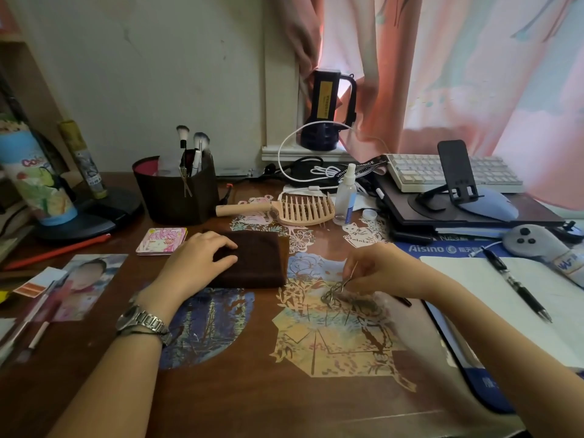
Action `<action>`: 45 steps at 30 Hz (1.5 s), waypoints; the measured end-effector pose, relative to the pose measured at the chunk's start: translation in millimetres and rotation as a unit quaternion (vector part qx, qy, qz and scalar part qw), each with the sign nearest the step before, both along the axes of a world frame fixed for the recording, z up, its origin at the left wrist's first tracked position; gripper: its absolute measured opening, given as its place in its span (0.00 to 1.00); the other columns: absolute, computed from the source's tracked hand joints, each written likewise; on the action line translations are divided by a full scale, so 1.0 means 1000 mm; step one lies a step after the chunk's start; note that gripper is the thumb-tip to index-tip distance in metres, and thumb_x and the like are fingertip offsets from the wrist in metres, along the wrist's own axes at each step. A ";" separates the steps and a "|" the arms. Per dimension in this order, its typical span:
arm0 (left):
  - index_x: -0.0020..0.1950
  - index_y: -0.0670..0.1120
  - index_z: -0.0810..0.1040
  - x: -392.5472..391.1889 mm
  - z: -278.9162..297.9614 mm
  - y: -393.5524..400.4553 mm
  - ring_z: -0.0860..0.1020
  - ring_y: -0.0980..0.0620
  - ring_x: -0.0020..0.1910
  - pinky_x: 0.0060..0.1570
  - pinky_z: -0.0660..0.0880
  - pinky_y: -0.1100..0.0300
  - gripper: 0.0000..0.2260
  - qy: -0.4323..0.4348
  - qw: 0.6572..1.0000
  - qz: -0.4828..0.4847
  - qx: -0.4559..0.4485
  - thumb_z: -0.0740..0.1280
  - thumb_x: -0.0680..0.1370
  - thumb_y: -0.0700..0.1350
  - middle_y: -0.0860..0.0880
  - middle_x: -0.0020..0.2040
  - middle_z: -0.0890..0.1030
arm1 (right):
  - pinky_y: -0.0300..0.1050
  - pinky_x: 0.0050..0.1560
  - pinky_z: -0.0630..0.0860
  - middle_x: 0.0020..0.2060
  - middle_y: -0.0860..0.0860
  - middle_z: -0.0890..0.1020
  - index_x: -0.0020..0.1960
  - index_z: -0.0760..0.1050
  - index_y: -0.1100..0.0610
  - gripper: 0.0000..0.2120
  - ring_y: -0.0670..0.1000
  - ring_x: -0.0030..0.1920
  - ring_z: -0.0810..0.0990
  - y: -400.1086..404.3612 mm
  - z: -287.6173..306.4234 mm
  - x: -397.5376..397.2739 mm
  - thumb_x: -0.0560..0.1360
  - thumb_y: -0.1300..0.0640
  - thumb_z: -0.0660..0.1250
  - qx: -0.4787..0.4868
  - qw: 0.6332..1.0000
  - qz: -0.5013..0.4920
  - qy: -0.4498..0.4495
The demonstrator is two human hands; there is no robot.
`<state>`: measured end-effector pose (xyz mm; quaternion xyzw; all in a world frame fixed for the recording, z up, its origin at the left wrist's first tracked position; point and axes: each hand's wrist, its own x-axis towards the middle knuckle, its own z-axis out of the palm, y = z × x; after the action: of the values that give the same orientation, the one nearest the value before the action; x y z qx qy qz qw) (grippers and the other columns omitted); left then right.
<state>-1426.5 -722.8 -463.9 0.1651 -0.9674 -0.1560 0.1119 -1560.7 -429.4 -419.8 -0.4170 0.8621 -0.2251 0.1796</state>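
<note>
1. Left hand (202,260): fingers relaxed, slightly apart, resting on folded brown cloth (256,263), mid-table (252,390).
2. Right hand (379,273): fingers pinching small metal tool (338,287) just right of cloth.

Status: likely early. Cloth laid ready, tool not yet on it.

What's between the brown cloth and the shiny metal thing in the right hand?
Nothing stands there. The head view shows only table with a flower picture between the cloth and the metal tool that the right hand pinches.

Wooden desk (243,403): dark cloth (260,260), comb (301,209), notebook (493,298).
</note>
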 end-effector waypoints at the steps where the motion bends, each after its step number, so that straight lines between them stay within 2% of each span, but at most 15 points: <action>1: 0.61 0.54 0.76 0.000 0.000 0.000 0.70 0.52 0.63 0.59 0.71 0.53 0.12 -0.001 1.000 -0.001 0.002 0.65 0.78 0.52 0.53 0.64 0.74 | 0.34 0.35 0.75 0.31 0.46 0.83 0.44 0.79 0.54 0.05 0.43 0.33 0.82 -0.001 -0.001 0.000 0.69 0.57 0.74 -0.012 1.000 -0.007 -0.008; 4: 0.61 0.54 0.76 0.000 0.000 -0.001 0.70 0.52 0.63 0.59 0.72 0.53 0.12 -0.002 1.000 -0.001 0.001 0.65 0.78 0.52 0.53 0.63 0.75 | 0.32 0.36 0.75 0.31 0.46 0.84 0.43 0.79 0.56 0.05 0.43 0.32 0.82 -0.004 -0.003 -0.001 0.70 0.58 0.74 -0.048 0.998 -0.022 -0.033; 7: 0.61 0.54 0.77 -0.001 0.001 0.004 0.70 0.53 0.63 0.60 0.71 0.53 0.13 0.020 1.000 -0.007 0.008 0.67 0.77 0.53 0.54 0.62 0.76 | 0.40 0.42 0.81 0.33 0.50 0.84 0.43 0.79 0.58 0.04 0.48 0.34 0.84 -0.008 -0.003 -0.002 0.70 0.60 0.73 -0.083 0.995 -0.017 -0.059; 9: 0.59 0.54 0.78 -0.002 0.004 0.014 0.69 0.55 0.62 0.60 0.70 0.55 0.12 0.056 0.996 -0.031 0.060 0.67 0.77 0.53 0.56 0.60 0.76 | 0.43 0.43 0.81 0.34 0.51 0.84 0.43 0.79 0.58 0.04 0.48 0.35 0.83 -0.012 -0.001 -0.003 0.70 0.61 0.73 -0.097 0.994 -0.006 -0.059; 11: 0.58 0.55 0.79 -0.004 0.010 0.027 0.70 0.59 0.60 0.56 0.68 0.62 0.10 0.080 0.987 -0.060 0.127 0.67 0.77 0.53 0.59 0.58 0.76 | 0.43 0.42 0.81 0.35 0.51 0.84 0.44 0.79 0.59 0.04 0.48 0.35 0.83 -0.018 0.000 -0.002 0.71 0.61 0.73 -0.113 0.992 0.009 -0.061; 14: 0.55 0.57 0.81 -0.004 0.014 0.043 0.73 0.67 0.55 0.51 0.66 0.71 0.08 0.062 0.970 -0.110 0.206 0.67 0.77 0.54 0.63 0.55 0.78 | 0.44 0.43 0.81 0.37 0.51 0.84 0.45 0.79 0.57 0.04 0.48 0.38 0.82 -0.030 0.004 -0.001 0.71 0.60 0.72 -0.132 0.989 0.036 -0.052; 16: 0.53 0.57 0.82 -0.003 0.015 0.050 0.75 0.69 0.53 0.51 0.66 0.72 0.08 0.037 0.961 -0.136 0.240 0.67 0.76 0.54 0.62 0.52 0.80 | 0.43 0.43 0.81 0.38 0.52 0.83 0.45 0.79 0.56 0.04 0.48 0.38 0.82 -0.039 0.005 0.000 0.71 0.60 0.72 -0.149 0.987 0.042 -0.046; 21: 0.50 0.55 0.83 -0.001 0.019 0.052 0.78 0.65 0.49 0.51 0.70 0.69 0.07 0.036 0.944 -0.154 0.290 0.68 0.76 0.54 0.58 0.47 0.83 | 0.43 0.42 0.81 0.37 0.50 0.82 0.44 0.79 0.55 0.04 0.50 0.38 0.82 -0.058 0.006 0.003 0.71 0.60 0.72 -0.189 0.980 0.048 -0.034; 24: 0.49 0.53 0.83 -0.002 0.018 0.049 0.79 0.63 0.47 0.50 0.72 0.67 0.06 0.048 0.944 -0.145 0.294 0.70 0.75 0.53 0.56 0.45 0.83 | 0.40 0.41 0.81 0.36 0.49 0.82 0.45 0.79 0.54 0.04 0.48 0.38 0.82 -0.067 0.008 0.005 0.72 0.59 0.72 -0.193 0.979 0.052 -0.029; 29: 0.44 0.54 0.81 -0.002 0.019 0.044 0.78 0.64 0.44 0.45 0.70 0.72 0.02 0.084 0.950 -0.125 0.274 0.71 0.75 0.51 0.55 0.42 0.82 | 0.37 0.40 0.79 0.39 0.49 0.83 0.50 0.79 0.53 0.07 0.44 0.37 0.82 -0.082 0.012 0.008 0.72 0.55 0.71 -0.205 0.977 0.035 -0.045; 32: 0.41 0.58 0.80 -0.002 0.020 0.040 0.78 0.64 0.43 0.44 0.69 0.71 0.03 0.107 0.951 -0.118 0.265 0.71 0.75 0.50 0.55 0.42 0.82 | 0.39 0.41 0.80 0.38 0.50 0.83 0.46 0.80 0.53 0.05 0.44 0.37 0.81 -0.091 0.015 0.007 0.72 0.53 0.71 -0.200 0.979 0.028 -0.018; 36: 0.44 0.52 0.82 -0.001 0.019 0.035 0.78 0.65 0.44 0.45 0.70 0.70 0.02 0.130 0.948 -0.105 0.272 0.71 0.75 0.49 0.56 0.42 0.82 | 0.37 0.39 0.78 0.36 0.49 0.83 0.44 0.81 0.54 0.05 0.41 0.34 0.79 -0.102 0.018 0.005 0.71 0.52 0.72 -0.195 0.981 0.019 -0.008; 39: 0.44 0.53 0.82 0.000 0.020 0.030 0.78 0.64 0.44 0.45 0.71 0.69 0.02 0.142 0.948 -0.090 0.270 0.71 0.74 0.50 0.56 0.42 0.81 | 0.33 0.36 0.75 0.36 0.49 0.83 0.44 0.81 0.55 0.06 0.40 0.33 0.78 -0.110 0.024 0.005 0.71 0.53 0.72 -0.189 0.982 0.023 -0.012; 42: 0.45 0.52 0.82 0.003 0.023 0.023 0.78 0.63 0.43 0.44 0.71 0.67 0.04 0.137 0.945 -0.080 0.284 0.70 0.75 0.52 0.55 0.42 0.82 | 0.36 0.36 0.74 0.37 0.52 0.83 0.43 0.81 0.55 0.07 0.43 0.33 0.77 -0.120 0.030 0.002 0.70 0.51 0.73 -0.176 0.984 0.029 -0.010; 45: 0.43 0.54 0.82 0.008 0.025 0.011 0.78 0.59 0.43 0.44 0.72 0.60 0.09 0.123 0.948 -0.057 0.289 0.67 0.75 0.57 0.54 0.42 0.82 | 0.41 0.35 0.72 0.35 0.54 0.83 0.41 0.81 0.55 0.08 0.46 0.32 0.75 -0.130 0.038 -0.001 0.69 0.50 0.73 -0.189 0.982 0.023 -0.012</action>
<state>-1418.7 -712.0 -439.4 0.1140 -0.8674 -0.4540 0.1687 -1561.6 -559.4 -381.6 -0.4601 0.7922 -0.3846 0.1131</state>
